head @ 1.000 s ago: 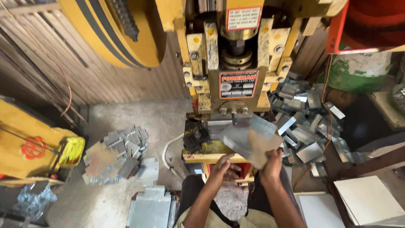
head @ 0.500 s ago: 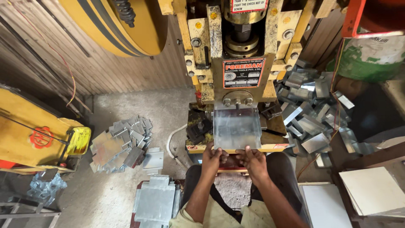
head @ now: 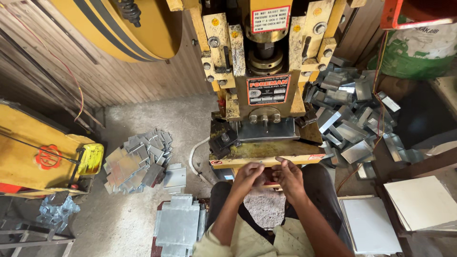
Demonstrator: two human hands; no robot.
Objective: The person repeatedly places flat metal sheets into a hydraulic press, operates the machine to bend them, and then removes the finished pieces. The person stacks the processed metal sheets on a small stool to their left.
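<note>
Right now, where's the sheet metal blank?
Head view: the metal blank lies centre frame on the yellow press, under its ram, just beyond the left hand and right hand, which are off it.

Pale yellow short-sleeved shirt, dark strap, dark trousers, bare forearms.

Red-white labels [head: 269, 89] on yellow press [head: 266, 57]
</note>
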